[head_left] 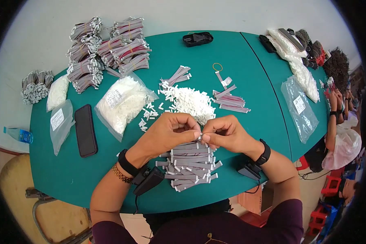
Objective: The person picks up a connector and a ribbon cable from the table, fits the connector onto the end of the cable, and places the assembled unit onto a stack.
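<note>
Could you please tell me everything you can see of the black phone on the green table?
The black phone is a flat, glossy slab with rounded corners and a dark screen. It lies face up on the green table, its long side running away from the person, between a clear plastic bag and a bag of white parts. Neither hand touches it.

Teal bench (240, 65), grey ribbon cables (189, 166) with white ends, white connector pile (193, 101), black phone (86, 130), yellow rubber band (217, 66).
</note>
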A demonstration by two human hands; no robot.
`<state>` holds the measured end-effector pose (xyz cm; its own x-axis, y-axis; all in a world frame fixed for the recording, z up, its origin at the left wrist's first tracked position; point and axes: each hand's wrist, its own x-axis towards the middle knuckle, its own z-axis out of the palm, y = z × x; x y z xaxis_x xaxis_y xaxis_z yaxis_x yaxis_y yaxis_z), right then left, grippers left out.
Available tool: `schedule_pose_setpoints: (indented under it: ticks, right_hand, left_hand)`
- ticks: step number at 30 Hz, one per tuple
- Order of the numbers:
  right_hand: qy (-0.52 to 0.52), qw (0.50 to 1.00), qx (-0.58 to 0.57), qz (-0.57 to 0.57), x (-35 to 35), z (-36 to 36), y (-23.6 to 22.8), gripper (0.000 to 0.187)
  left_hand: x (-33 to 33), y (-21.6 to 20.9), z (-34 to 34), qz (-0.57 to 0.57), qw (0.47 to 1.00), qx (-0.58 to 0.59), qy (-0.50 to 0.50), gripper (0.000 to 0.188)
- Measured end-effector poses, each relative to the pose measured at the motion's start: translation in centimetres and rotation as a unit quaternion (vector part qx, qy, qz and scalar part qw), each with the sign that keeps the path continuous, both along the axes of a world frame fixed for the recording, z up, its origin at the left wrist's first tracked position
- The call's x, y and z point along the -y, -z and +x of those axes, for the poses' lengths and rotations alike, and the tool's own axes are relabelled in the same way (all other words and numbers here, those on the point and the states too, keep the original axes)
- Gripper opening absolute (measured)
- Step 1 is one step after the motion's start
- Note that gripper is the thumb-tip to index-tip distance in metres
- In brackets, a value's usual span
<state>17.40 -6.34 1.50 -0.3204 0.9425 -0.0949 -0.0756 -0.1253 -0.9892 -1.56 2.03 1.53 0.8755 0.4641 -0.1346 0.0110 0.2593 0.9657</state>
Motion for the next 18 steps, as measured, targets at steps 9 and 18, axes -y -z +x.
schedule_pose_setpoints:
  ticks: [9, 18]
  right_hand:
    - [0.034, 0.999, -0.002, 0.017, -0.2, 0.1, 0.5, 0.014]
    - [0.119, 0.990, -0.009, 0.071, -0.1, -0.1, 1.2, 0.015]
  left_hand:
    - [0.5, 0.6, 0.3, 0.071, 0.994, 0.047, -0.068, 0.006]
    - [1.6, 0.8, 1.2, 0.035, 0.988, 0.056, -0.142, 0.009]
